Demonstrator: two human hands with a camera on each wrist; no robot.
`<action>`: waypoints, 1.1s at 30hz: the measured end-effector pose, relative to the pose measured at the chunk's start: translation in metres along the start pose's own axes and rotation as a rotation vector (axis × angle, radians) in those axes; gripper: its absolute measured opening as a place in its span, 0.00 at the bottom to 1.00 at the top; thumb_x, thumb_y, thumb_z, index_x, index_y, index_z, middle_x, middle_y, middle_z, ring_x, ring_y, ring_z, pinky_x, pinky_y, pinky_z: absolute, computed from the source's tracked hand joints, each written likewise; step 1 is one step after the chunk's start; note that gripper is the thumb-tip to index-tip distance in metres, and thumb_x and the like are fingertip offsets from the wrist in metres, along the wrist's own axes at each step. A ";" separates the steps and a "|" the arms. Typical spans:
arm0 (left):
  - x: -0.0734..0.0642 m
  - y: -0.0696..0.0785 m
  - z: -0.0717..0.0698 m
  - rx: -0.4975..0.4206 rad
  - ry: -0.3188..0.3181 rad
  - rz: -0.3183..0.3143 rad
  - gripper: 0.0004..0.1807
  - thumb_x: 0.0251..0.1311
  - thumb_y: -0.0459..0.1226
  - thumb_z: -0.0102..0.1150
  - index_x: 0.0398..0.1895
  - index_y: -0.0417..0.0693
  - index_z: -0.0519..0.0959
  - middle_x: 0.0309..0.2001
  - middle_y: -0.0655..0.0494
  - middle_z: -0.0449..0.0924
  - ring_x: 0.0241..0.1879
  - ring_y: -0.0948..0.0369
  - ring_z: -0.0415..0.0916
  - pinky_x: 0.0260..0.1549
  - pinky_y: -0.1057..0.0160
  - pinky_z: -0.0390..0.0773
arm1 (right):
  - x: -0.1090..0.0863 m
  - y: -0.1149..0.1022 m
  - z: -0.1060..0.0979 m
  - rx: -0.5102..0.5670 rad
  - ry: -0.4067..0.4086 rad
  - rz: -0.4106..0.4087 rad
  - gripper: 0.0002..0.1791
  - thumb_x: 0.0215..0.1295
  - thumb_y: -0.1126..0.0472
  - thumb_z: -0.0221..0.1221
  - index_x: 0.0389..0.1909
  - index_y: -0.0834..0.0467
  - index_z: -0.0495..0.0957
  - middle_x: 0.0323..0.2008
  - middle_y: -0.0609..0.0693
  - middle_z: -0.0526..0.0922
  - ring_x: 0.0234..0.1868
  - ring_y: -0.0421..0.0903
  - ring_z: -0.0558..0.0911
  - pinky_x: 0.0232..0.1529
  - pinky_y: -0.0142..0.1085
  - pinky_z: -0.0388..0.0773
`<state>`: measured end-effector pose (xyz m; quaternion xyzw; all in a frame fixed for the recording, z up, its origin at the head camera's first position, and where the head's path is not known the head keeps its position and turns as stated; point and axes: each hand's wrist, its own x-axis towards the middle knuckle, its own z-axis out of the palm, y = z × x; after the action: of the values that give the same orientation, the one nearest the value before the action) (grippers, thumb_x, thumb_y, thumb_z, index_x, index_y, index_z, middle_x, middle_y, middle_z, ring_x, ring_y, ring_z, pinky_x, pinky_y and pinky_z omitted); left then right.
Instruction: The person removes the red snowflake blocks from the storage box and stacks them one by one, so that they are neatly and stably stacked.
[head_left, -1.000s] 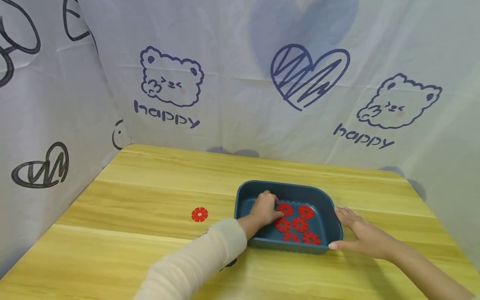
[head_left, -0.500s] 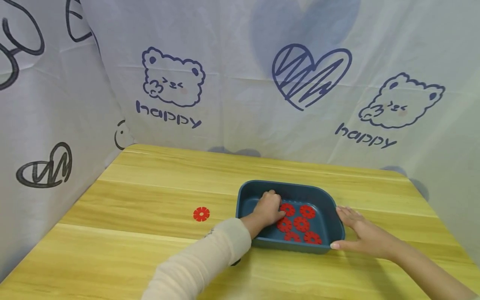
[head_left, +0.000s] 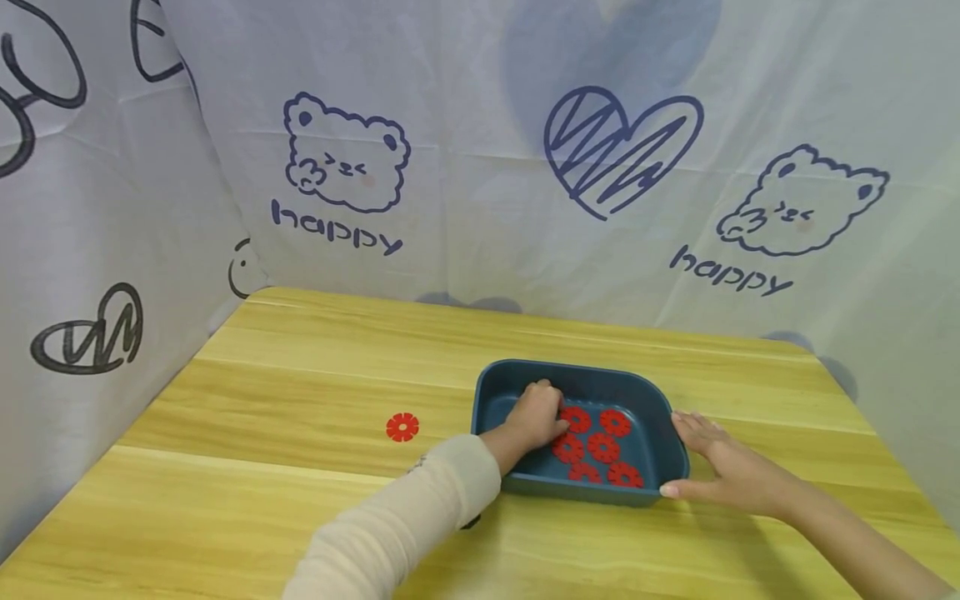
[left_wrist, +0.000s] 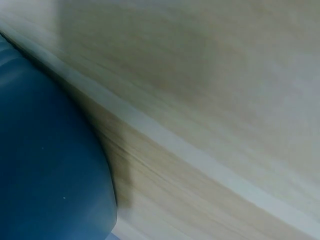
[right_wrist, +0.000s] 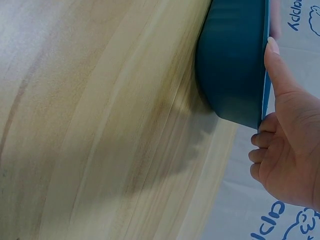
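A dark blue plastic bin (head_left: 645,450) stands on the table with several red notched toy discs (head_left: 603,447) lying flat on its floor. My left hand (head_left: 534,417) reaches down inside the bin's left half, fingers bent, thumb beside the nearest discs. Its fingertips are hidden, so whether it pinches a disc does not show. At the bin's right end, my right hand (head_left: 723,471) rests with extended fingers against the wall and its thumb at the front corner. The right wrist view shows that thumb (right_wrist: 280,70) along the bin's rim. Only the bin's outer wall (left_wrist: 50,150) appears in the left wrist view.
One more red disc (head_left: 402,427) lies alone on the wooden table (head_left: 300,400), left of the bin. A white cloth (head_left: 465,208) with bear and heart drawings hangs behind the table and on its left. A small dark object peeks out under the left sleeve (head_left: 405,517).
The whole scene has shifted slightly to the right in the head view since one second ago. Both hands, the bin and the discs keep their places relative to one another.
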<state>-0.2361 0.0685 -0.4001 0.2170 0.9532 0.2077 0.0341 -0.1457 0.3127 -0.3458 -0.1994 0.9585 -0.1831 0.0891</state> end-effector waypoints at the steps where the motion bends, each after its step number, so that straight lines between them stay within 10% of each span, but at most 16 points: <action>1: 0.000 0.000 0.000 -0.002 -0.002 0.001 0.09 0.54 0.40 0.64 0.30 0.43 0.81 0.36 0.51 0.74 0.39 0.56 0.72 0.36 0.65 0.75 | 0.000 0.000 0.000 0.000 0.001 -0.001 0.53 0.50 0.43 0.65 0.66 0.74 0.54 0.66 0.74 0.54 0.65 0.76 0.52 0.57 0.69 0.56; 18: -0.001 -0.002 -0.007 -0.016 0.015 0.061 0.18 0.54 0.37 0.62 0.11 0.45 0.68 0.24 0.56 0.66 0.26 0.62 0.64 0.23 0.71 0.64 | 0.000 -0.001 0.001 0.003 0.013 -0.007 0.53 0.50 0.43 0.65 0.65 0.75 0.54 0.65 0.75 0.55 0.64 0.76 0.52 0.57 0.69 0.55; 27: -0.013 -0.007 -0.023 -0.020 0.103 0.192 0.12 0.56 0.39 0.62 0.38 0.38 0.82 0.35 0.50 0.77 0.38 0.58 0.74 0.34 0.70 0.76 | 0.000 -0.001 0.002 -0.005 0.012 -0.012 0.53 0.50 0.43 0.65 0.65 0.75 0.54 0.65 0.75 0.55 0.64 0.76 0.53 0.57 0.69 0.56; 33: -0.019 -0.013 -0.035 -0.122 0.196 0.266 0.13 0.55 0.37 0.63 0.39 0.37 0.82 0.38 0.48 0.79 0.39 0.57 0.77 0.39 0.67 0.78 | 0.000 0.000 0.001 -0.005 0.011 -0.011 0.53 0.50 0.43 0.65 0.65 0.75 0.54 0.65 0.74 0.55 0.64 0.76 0.52 0.57 0.69 0.55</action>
<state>-0.2293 0.0360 -0.3746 0.3175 0.9005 0.2880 -0.0735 -0.1454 0.3121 -0.3468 -0.2039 0.9584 -0.1821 0.0821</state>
